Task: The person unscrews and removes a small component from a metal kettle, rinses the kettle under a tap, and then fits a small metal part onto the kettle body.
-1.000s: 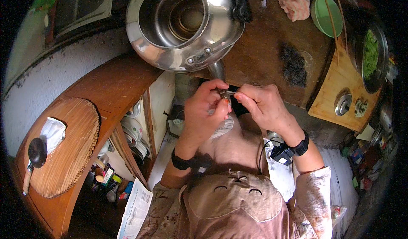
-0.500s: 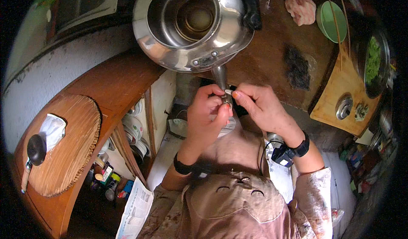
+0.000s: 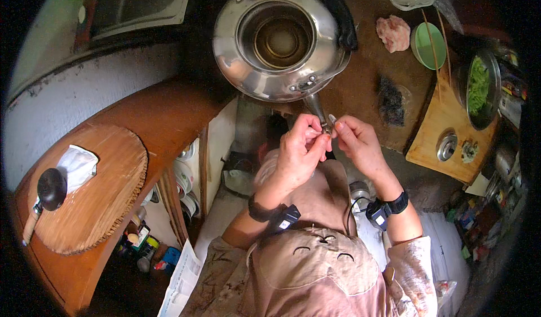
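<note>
A steel kettle [image 3: 234, 71] without its lid stands in front of me, its spout [image 3: 314, 107] pointing toward my body. At the spout's tip, my left hand [image 3: 301, 148] is closed, thumb and fingers pinching around the metal end. Right beside it, my right hand [image 3: 363, 148] is closed in a pinch. A small pale, shiny piece [image 3: 332, 118] shows at its fingertips, too small to name. The inside of the kettle is visible through its round opening, with brownish rings at the bottom.
On the table at right are raw meat [image 3: 393, 33], a green bowl [image 3: 429, 46] with chopsticks, a dark scouring pad [image 3: 390, 101], a cutting board [image 3: 431, 131] bearing a kettle lid [image 3: 447, 146], and a pan of chopped greens [image 3: 479, 86]. Left, a ladle [image 3: 52, 188] lies on a round wooden board [image 3: 107, 204].
The whole view has shifted, so the kettle appears farther right and smaller. Both hands stay at the spout's tip; the right fingertips are a little apart from the left ones now.
</note>
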{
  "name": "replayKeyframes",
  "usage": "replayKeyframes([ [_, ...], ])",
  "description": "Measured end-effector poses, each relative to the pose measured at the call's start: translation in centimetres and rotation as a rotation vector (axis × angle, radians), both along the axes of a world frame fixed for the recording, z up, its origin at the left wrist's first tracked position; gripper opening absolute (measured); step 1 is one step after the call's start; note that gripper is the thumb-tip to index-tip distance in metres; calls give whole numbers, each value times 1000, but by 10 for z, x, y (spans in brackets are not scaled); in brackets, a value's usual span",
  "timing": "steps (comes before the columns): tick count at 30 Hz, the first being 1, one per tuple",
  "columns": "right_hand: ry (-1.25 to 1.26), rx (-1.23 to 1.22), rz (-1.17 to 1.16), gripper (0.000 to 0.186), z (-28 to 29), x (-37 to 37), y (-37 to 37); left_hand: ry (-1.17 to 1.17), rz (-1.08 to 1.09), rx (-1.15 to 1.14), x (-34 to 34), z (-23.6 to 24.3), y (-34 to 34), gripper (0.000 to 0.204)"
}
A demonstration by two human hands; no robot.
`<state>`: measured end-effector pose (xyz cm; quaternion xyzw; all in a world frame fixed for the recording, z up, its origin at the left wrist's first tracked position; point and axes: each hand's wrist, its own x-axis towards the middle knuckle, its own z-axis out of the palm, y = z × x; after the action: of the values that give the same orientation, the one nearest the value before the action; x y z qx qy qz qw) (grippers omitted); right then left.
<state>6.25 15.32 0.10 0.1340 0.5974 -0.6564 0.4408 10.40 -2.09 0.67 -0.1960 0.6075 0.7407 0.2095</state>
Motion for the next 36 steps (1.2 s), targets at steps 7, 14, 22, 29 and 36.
replayKeyframes([
  [7,222,237,-95,20,10,-9,-3,32,-137,-136,-9,6,-21,26],
  [14,605,655,61,16,29,-41,-20,350,-137,-794,-34,25,-60,31],
  [22,667,795,151,17,25,-52,-27,811,-445,-1218,-102,39,-83,69],
  [29,641,742,199,19,30,-56,-32,805,-645,-1184,-107,38,-88,58],
  [36,612,803,258,20,35,-56,-40,812,-637,-1165,-106,36,-85,57],
])
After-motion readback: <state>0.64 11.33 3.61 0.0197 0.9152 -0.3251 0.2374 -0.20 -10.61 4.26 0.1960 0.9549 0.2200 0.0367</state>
